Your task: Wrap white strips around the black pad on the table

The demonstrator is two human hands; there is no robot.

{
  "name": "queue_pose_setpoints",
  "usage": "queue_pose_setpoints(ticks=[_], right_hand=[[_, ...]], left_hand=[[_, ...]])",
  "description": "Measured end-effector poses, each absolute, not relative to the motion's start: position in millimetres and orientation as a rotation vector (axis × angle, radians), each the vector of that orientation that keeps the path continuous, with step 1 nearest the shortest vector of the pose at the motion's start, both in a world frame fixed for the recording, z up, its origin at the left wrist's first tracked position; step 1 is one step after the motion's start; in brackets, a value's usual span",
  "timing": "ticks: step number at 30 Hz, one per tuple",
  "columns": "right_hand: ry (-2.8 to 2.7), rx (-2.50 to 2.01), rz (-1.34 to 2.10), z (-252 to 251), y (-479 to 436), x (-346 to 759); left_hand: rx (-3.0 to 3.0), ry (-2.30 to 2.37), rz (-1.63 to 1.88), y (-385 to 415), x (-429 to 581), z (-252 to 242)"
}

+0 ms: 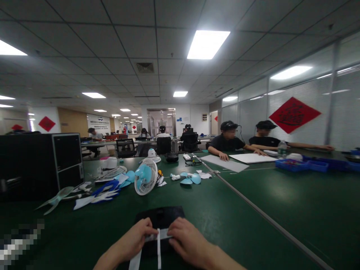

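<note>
A flat black item [159,213], perhaps a pouch or folded cloth, lies on the green table just in front of me; its exact kind is unclear. Across it runs a pale, band-like strip [163,234]. My left hand [137,237] pinches the strip's left end, thumb and forefinger together. At its right end, my right hand [188,237] has its fingers bent and pressed onto the strip. A narrow white strip [159,249] crosses it between my hands and hangs towards me. Another white length [135,260] trails below my left wrist.
Beyond my hands stand a small white fan [146,177] with blue blades and a loose blue fan blade [190,178]. Gloves [97,198] and a black computer case [42,161] are at left. Two people sit at right near blue trays [292,165]. A metal seam [253,204] crosses the table.
</note>
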State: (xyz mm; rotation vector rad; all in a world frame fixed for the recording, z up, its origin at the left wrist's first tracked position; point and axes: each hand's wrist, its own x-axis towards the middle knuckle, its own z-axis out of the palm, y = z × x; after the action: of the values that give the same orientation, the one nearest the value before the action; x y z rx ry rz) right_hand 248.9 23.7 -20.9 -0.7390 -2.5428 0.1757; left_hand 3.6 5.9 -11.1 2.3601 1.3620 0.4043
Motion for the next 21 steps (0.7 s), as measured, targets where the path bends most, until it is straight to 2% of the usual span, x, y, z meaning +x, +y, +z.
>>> queue_pose_setpoints(ticks=[4,15,21], right_hand=[[-2.761,-0.510,0.173,-41,16,227],[-2.776,-0.608,0.180,-65,33,217],[-2.777,-0.556,-0.019,-86,40,214]], left_hand=[[2.357,1.365,0.438,6,5,-12],[2.375,1.318,0.459,10,2,-19],[2.428,1.337,0.439,11,1,-20]])
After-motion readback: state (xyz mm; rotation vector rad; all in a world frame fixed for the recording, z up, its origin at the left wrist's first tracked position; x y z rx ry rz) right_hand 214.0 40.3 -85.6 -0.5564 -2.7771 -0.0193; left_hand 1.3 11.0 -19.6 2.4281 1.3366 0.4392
